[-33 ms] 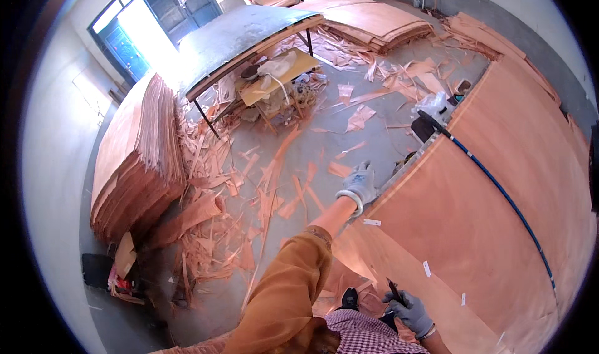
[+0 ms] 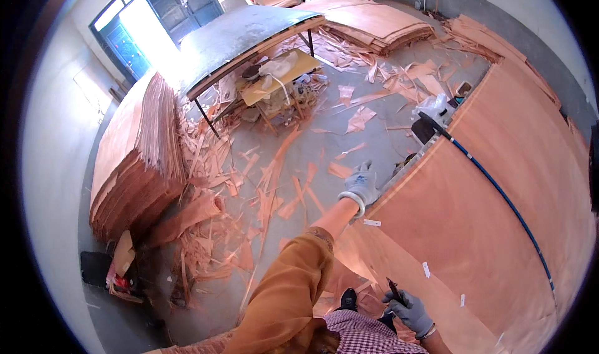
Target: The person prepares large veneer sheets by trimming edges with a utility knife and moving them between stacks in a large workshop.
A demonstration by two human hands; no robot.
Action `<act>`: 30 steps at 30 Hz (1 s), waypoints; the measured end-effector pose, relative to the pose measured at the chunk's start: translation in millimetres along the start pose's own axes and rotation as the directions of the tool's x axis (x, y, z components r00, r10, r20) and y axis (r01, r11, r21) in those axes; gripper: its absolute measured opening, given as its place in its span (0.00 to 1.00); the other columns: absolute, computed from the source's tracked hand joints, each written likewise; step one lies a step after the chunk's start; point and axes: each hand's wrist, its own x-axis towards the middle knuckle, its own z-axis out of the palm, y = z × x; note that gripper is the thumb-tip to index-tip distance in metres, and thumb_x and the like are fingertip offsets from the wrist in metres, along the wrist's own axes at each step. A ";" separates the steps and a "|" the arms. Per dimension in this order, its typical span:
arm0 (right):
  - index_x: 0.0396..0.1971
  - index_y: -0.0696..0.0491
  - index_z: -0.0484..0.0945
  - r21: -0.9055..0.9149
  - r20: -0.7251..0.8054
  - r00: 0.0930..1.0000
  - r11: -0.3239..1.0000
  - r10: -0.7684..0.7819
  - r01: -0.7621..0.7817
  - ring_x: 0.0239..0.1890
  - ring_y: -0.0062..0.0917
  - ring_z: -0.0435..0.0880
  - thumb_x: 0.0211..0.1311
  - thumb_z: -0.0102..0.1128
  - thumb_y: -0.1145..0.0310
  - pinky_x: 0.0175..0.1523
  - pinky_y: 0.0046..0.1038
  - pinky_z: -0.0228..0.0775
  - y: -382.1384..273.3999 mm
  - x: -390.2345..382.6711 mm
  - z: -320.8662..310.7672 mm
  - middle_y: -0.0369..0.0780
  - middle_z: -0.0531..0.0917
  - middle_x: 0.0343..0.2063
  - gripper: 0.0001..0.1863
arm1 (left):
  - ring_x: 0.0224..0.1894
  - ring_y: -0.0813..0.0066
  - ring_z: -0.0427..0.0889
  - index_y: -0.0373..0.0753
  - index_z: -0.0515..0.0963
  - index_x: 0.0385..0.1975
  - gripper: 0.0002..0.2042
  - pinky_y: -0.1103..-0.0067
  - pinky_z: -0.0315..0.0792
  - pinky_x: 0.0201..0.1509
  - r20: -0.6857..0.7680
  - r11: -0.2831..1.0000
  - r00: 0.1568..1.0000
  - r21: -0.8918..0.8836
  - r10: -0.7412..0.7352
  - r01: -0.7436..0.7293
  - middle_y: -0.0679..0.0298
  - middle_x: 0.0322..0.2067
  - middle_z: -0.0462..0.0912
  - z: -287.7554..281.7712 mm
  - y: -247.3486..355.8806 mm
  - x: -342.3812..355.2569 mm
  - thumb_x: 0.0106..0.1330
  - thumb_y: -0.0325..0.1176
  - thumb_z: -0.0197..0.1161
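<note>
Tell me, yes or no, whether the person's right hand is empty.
No, the grey-gloved right hand is wrapped around a slim dark handheld object, one end of which sticks out.

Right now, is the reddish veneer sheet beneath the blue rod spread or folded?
Spread: the veneer sheet lies flat, with the blue rod across it.

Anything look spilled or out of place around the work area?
Yes: torn reddish strips lie scattered over the floor left of the left hand, some heaped beside the stacked sheets. That looks untidy, though they may be ordinary offcuts.
</note>
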 end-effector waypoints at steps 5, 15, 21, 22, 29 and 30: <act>0.38 0.56 0.75 -0.384 -0.013 0.969 0.896 -0.245 0.221 0.31 0.23 0.78 0.58 0.58 0.64 0.37 0.27 0.70 20.0 13.3 -35.2 0.41 0.79 0.28 0.13 | 0.52 0.62 0.71 0.43 0.71 0.49 0.20 0.70 0.66 0.55 -0.249 0.939 0.956 -0.263 0.156 -0.222 0.58 0.50 0.71 -21.9 9.4 -27.6 0.56 0.37 0.60; 0.39 0.56 0.72 -0.281 0.087 0.996 0.958 -0.034 0.057 0.29 0.22 0.78 0.63 0.49 0.58 0.32 0.25 0.68 -69.5 56.4 -34.7 0.37 0.79 0.25 0.16 | 0.44 0.82 0.73 0.41 0.66 0.54 0.25 0.77 0.69 0.48 0.267 0.075 0.851 -0.940 -0.452 0.334 0.70 0.45 0.73 27.6 -55.7 -198.0 0.63 0.51 0.57; 0.34 0.55 0.71 -0.835 0.162 0.984 0.521 -0.070 0.175 0.34 0.42 0.81 0.64 0.44 0.55 0.40 0.39 0.70 -80.4 121.3 10.3 0.49 0.81 0.29 0.17 | 0.42 0.84 0.73 0.38 0.69 0.52 0.25 0.84 0.66 0.47 0.236 -0.043 0.858 -0.969 -0.457 0.244 0.71 0.38 0.75 48.4 -37.0 -200.7 0.60 0.45 0.63; 0.33 0.55 0.71 -0.878 0.154 0.984 0.444 -0.088 0.177 0.34 0.44 0.80 0.64 0.43 0.55 0.41 0.41 0.70 -83.3 129.5 17.8 0.50 0.81 0.30 0.16 | 0.42 0.83 0.73 0.37 0.70 0.51 0.24 0.85 0.66 0.48 0.220 -0.071 0.852 -0.975 -0.475 0.212 0.71 0.38 0.76 51.1 -34.3 -195.6 0.60 0.43 0.63; 0.36 0.55 0.72 -0.989 0.052 0.996 0.137 -0.079 0.062 0.38 0.45 0.81 0.63 0.43 0.59 0.43 0.42 0.71 -100.3 156.2 48.6 0.50 0.82 0.33 0.15 | 0.46 0.78 0.76 0.31 0.73 0.48 0.16 0.83 0.68 0.51 0.239 -0.292 0.892 -0.948 -0.383 0.128 0.64 0.43 0.79 48.2 -18.1 -179.1 0.61 0.30 0.60; 0.36 0.55 0.72 -0.990 0.040 0.997 0.133 -0.070 0.049 0.39 0.44 0.81 0.62 0.43 0.59 0.43 0.42 0.71 -99.9 156.6 49.2 0.50 0.82 0.33 0.15 | 0.47 0.77 0.76 0.31 0.73 0.48 0.15 0.83 0.68 0.51 0.255 -0.313 0.898 -0.939 -0.358 0.142 0.62 0.44 0.79 49.0 -16.9 -175.8 0.62 0.29 0.60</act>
